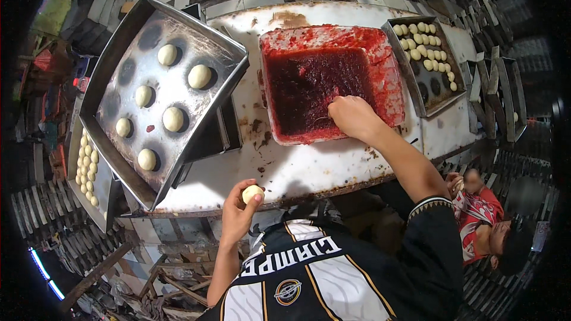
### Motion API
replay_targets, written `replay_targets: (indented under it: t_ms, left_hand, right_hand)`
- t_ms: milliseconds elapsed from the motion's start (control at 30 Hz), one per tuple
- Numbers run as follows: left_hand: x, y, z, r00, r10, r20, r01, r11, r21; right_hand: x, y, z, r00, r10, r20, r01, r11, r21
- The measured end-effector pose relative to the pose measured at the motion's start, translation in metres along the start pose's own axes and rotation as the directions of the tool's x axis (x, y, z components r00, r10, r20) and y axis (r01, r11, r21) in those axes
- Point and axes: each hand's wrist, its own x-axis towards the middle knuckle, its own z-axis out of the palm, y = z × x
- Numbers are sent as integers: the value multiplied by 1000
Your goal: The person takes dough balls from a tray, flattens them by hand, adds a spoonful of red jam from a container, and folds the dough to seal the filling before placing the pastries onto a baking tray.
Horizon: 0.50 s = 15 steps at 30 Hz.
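One ball [253,193] in curled left hand [238,216]

Seemingly a bakery workshop; metal trays [169,87] of dough balls [173,119]; a tub [389,92] of red paste [312,80].

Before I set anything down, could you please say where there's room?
Bare, stained tabletop shows between the large tray and red-smeared tub, and along the tub's near side. Crowded: the left end, beneath that tray, and the tub, under the right hand.
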Motion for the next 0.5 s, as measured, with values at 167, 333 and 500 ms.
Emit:
replay_targets:
  t_ms: [167, 333, 500]
  left_hand:
    - [-1, 6, -6, 999, 36, 4, -36, 985, 170]
    - [-2, 21, 7, 994, 54, -92, -45, 994, 102]
    - [10, 43, 33, 979, 198, 40, -201, 935, 292]
  right_hand:
    - [7, 15, 9, 989, -45, 139, 40, 998, 38]
    - [7, 31, -2, 974, -54, 222, 26, 991, 130]
    - [-21, 32, -27, 930, 118, 349, -296, 804, 515]
